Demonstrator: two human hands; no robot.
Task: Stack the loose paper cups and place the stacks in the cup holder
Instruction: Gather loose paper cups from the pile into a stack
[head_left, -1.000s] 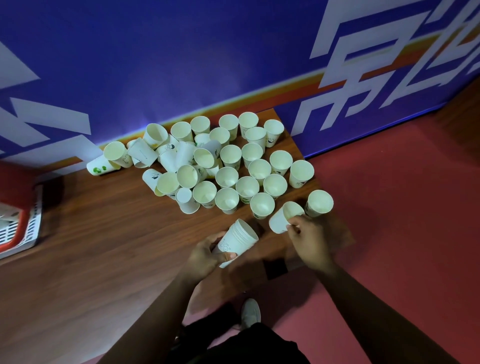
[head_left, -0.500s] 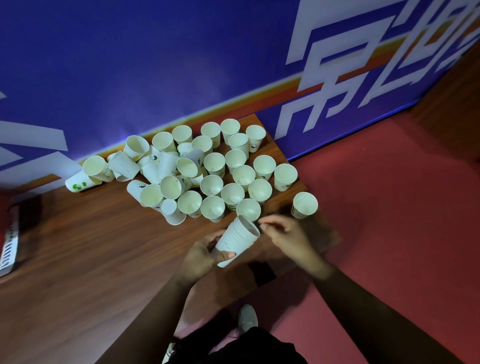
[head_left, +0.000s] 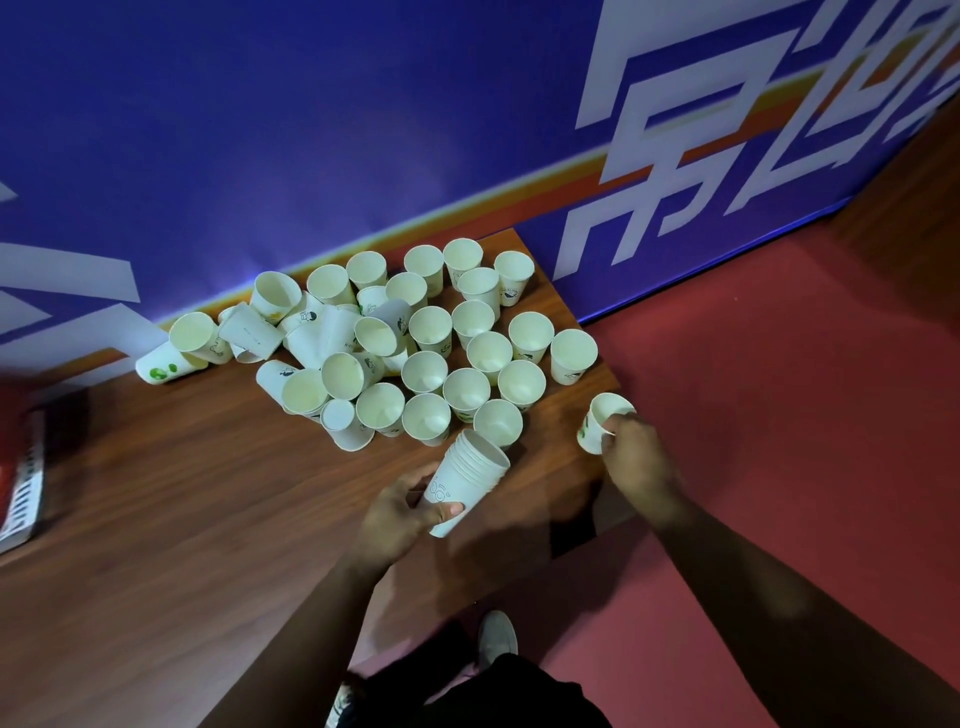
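Left hand (head_left: 400, 514), lower centre: curled round a tilted stack of cups (head_left: 467, 480). Right hand (head_left: 636, 457), right of centre: fingers pinching a single cup (head_left: 600, 421).

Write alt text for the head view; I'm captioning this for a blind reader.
A person's left hand grips a tilted stack of paper cups while the right hand holds a single cup at the right edge of the wooden table. Many loose cups, some upright, some tipped, crowd the table against a blue banner.
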